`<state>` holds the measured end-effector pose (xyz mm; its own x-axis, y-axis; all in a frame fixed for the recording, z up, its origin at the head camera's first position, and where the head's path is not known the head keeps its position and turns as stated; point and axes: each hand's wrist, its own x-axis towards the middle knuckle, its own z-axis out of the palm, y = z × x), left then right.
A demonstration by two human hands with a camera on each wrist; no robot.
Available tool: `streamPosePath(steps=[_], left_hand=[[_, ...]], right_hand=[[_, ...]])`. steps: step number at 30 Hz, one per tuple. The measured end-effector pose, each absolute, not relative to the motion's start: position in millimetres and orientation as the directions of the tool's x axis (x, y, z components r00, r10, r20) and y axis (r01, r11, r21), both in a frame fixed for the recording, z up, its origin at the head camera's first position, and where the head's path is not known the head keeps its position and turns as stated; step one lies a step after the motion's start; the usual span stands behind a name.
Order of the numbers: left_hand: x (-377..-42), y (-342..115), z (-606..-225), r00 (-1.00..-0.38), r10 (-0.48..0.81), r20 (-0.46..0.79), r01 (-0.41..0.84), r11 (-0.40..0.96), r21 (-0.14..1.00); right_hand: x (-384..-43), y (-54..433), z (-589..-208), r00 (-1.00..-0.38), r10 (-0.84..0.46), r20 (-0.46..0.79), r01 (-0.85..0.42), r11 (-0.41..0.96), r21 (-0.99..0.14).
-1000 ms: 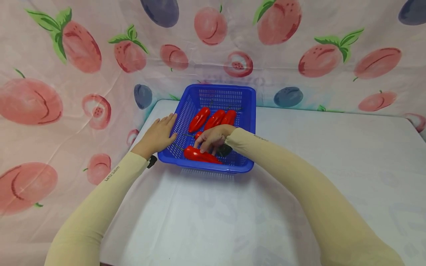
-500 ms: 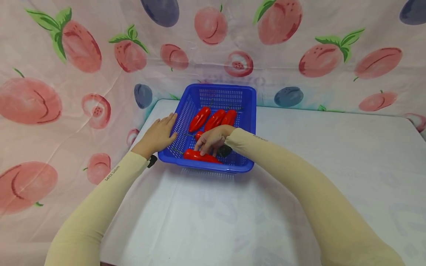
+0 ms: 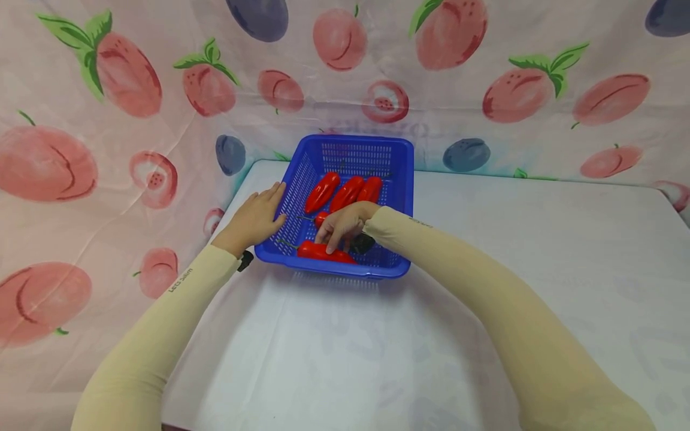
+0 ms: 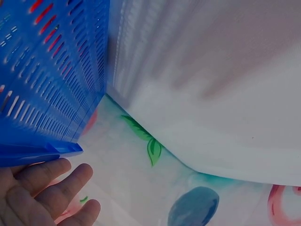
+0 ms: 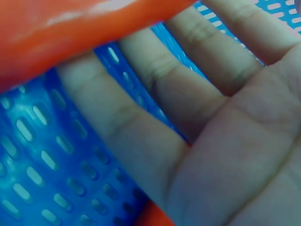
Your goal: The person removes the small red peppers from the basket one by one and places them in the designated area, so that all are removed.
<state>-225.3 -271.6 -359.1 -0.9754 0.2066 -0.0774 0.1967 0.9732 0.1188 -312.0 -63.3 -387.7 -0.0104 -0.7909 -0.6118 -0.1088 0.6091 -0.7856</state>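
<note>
Red pepper point(image 3: 319, 254) under the right hand point(image 3: 345, 225) inside the blue basket point(image 3: 302, 264), stem end swung slightly toward the near wall.
Fingers fairly straight against it, thumb unclear: perhaps settling it, not lifting. The left hand point(image 3: 252, 218), fingers spread, rests against the basket's side; beyond the right hand lie other red peppers point(image 3: 321, 193).

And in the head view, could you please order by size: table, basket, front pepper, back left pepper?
1. Table
2. Basket
3. Unsure: front pepper and back left pepper look close in size; the front one is nearer the camera and partly covered.
</note>
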Motion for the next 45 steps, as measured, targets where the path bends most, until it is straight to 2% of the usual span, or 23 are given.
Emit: streamPosePath(steps=[12, 24, 34, 40, 45], left_hand=[[-227.2, -270.8, -355.7, -0.973, 0.224, -0.063, 0.214, 0.968, 0.131], [-228.4, -266.0, -354.4, -0.961, 0.255, -0.106, 0.249, 0.967, 0.061], [-223.6, -269.5, -354.0, -0.955, 0.276, -0.108, 0.268, 0.960, 0.084], [-221.4, -265.2, -355.2, -0.956, 0.279, -0.092, 0.270, 0.957, 0.103], [-219.1, -261.4, -359.5, -0.948, 0.310, -0.066, 0.307, 0.950, 0.057]], right_hand=[[-313.9, -60.6, -379.9, -0.038, -0.795, -0.605, -0.078, 0.606, -0.792], [-315.5, -55.0, -373.5, -0.092, -0.801, -0.592, -0.083, 0.599, -0.797], [-312.5, -51.8, -362.9, -0.087, -0.806, -0.585, -0.070, 0.591, -0.804], [-318.8, -42.5, -350.1, -0.133, -0.825, -0.550, -0.058, 0.560, -0.826], [-322.8, -32.9, -339.0, -0.172, -0.864, -0.473, 0.003, 0.480, -0.877]])
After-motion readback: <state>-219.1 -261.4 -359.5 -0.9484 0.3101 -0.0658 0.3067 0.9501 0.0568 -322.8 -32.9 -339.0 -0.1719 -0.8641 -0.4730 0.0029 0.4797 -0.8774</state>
